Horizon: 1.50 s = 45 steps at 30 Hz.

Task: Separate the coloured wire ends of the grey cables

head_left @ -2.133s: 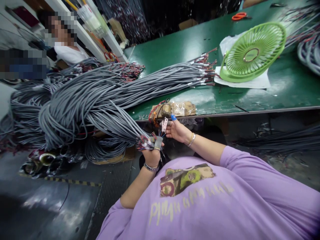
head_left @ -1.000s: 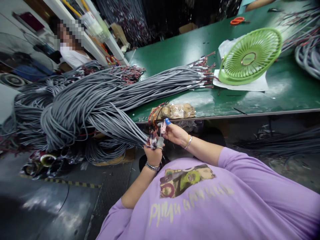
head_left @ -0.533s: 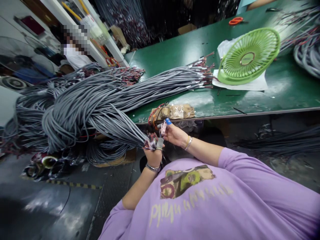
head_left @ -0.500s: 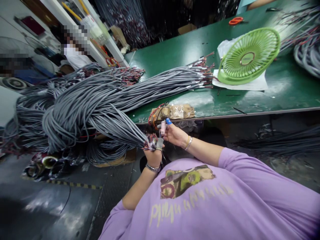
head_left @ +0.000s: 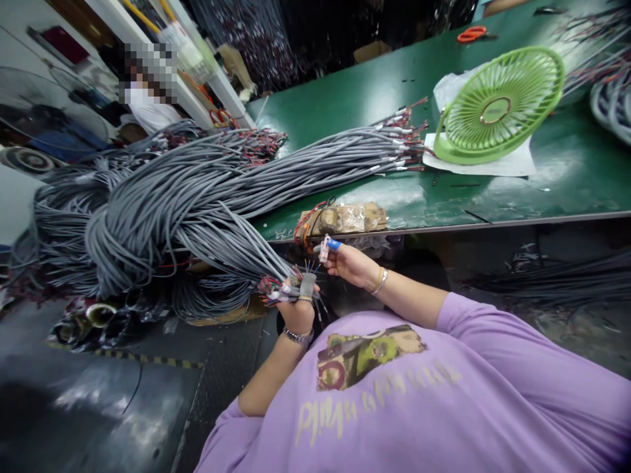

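Observation:
A thick bundle of grey cables point(head_left: 177, 203) hangs from the green table point(head_left: 566, 177) down toward my lap. My left hand point(head_left: 297, 305) is closed around the cable ends, where thin coloured wires point(head_left: 308, 268) stick up past a grey finger cot. My right hand point(head_left: 348, 263), its forefinger wrapped in a blue cot, pinches a small pale connector point(head_left: 324, 249) just above and right of those wires, not touching them.
A taped brown block with red wires point(head_left: 345, 217) sits at the table's near edge. A green fan point(head_left: 500, 105) lies on white paper behind it. Orange scissors point(head_left: 472, 33) lie far back. Another person point(head_left: 148, 98) sits at the upper left. Tape rolls point(head_left: 93, 315) lie on the floor.
My hands have drawn slightly apart: the left hand dropped a little with the cable ends, and the connector in my right hand now sits clear of the wires.

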Motion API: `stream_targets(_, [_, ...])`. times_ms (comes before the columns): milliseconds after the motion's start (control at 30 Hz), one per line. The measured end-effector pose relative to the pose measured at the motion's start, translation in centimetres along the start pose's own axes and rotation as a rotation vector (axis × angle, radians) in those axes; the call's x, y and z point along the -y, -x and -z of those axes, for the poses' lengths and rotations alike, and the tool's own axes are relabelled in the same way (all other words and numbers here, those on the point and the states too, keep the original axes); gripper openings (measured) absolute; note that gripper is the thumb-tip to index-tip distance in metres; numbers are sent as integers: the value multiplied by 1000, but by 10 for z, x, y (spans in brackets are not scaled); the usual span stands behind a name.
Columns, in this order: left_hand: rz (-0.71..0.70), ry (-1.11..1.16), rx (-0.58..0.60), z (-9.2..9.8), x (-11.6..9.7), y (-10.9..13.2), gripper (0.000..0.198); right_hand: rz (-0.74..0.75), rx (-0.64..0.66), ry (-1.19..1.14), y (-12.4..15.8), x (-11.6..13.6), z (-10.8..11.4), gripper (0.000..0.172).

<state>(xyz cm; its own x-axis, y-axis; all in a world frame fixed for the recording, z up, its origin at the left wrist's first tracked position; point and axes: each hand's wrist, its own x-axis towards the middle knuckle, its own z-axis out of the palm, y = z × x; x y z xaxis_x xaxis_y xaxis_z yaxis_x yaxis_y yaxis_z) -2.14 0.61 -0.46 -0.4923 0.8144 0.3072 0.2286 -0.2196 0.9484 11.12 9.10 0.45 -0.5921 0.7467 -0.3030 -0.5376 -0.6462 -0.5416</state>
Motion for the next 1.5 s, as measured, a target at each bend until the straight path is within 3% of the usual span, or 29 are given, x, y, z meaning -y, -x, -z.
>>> stream_targets(333, [-7,38,-37,-16,-4,-8,11,-32,-33,3,-2,2,0,29])
stream_targets(667, [-15,-39,35,-16,-9,-6,5,12,-23,-76,-5,-3,-2,21])
stream_targets(967, [8,-11,34,-7,-8,-4,11,-86,10,-40,-5,2,1,47])
stream_targets(1200, [20,-12,132,0,-13,-4,21,-8,-39,27,-3,7,-5,22])
stream_targets(1500, [11,-44,156,-9,-11,-6,24,6,-30,-3,-11,-1,1,40])
